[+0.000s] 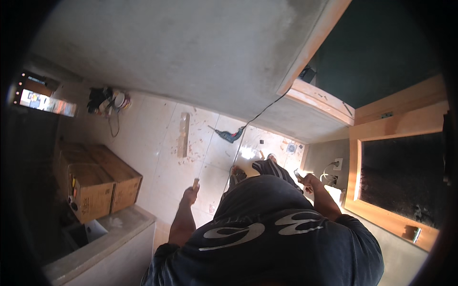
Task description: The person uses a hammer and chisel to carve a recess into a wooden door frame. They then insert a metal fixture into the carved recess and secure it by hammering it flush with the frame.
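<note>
My left hand (191, 196) is closed on a short tan wooden piece (196, 182) that sticks up past the fingers. Its lower part is hidden in the fist. My right hand (311, 183), out to the right near the wall outlet, grips a pale grey tool (299, 175) whose kind is too small to make out. Ahead on the tiles lies a dark power drill (230, 135) with a bit in it, touched by neither hand. A long wooden strip (185, 136) rests left of the drill, with wood chips scattered around.
The drill's black cord (264, 110) climbs to a wooden window frame (324, 101). At right stands a wood-framed sash with a dark pane (355, 167), beside a wall outlet (338, 164). Cardboard boxes (98, 193) sit on a ledge (129, 223) at left. A white bucket (122, 100) stands far left.
</note>
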Tool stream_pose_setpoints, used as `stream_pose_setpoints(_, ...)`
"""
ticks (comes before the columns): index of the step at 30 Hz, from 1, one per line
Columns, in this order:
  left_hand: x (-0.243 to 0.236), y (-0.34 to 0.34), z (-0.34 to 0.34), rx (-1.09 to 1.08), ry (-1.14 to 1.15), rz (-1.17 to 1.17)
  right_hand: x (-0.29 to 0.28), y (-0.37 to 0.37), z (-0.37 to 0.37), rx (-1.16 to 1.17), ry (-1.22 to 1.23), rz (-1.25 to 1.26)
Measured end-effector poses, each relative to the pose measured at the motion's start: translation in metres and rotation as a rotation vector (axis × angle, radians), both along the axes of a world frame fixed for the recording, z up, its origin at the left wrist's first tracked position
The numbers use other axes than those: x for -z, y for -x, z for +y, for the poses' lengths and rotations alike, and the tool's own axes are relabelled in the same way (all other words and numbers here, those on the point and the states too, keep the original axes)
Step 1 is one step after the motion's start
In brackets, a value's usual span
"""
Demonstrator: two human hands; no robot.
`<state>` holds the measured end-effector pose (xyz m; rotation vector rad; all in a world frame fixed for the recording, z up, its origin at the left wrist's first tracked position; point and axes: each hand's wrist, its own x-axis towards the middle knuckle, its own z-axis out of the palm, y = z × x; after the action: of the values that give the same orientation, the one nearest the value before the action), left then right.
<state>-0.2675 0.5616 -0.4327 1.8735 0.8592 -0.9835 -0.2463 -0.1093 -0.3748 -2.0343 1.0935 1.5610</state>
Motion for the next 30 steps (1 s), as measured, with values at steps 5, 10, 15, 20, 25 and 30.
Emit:
stream_pose_setpoints(5, -0.01, -0.036, -0.013, 0.112, -0.097, -0.218, 0.009, 0.034, 0.003, -0.091, -0.013, 0.106)
stream_pose_setpoints(10, -0.007, -0.01, -0.049, 0.102, -0.071, -0.194, 0.047, 0.054, -0.032, -0.105, -0.052, 0.079)
stream_pose_setpoints(15, -0.016, 0.024, -0.065, 0.367, -0.05, 0.18, 0.037, 0.017, -0.029, -0.09, -0.072, 0.008)
stream_pose_setpoints(20, -0.011, 0.029, -0.052, 0.334, -0.088, 0.108, 0.02, 0.004, -0.034, 0.106, -0.169, -0.105)
stream_pose_setpoints(25, -0.05, -0.01, -0.083, -0.003, 0.024, -0.036, 0.044, -0.013, -0.048, -0.063, -0.171, -0.018)
stream_pose_setpoints(30, -0.064, -0.017, -0.104, -0.147, 0.047, -0.107, 0.086, 0.003, -0.062, -0.303, -0.169, -0.016)
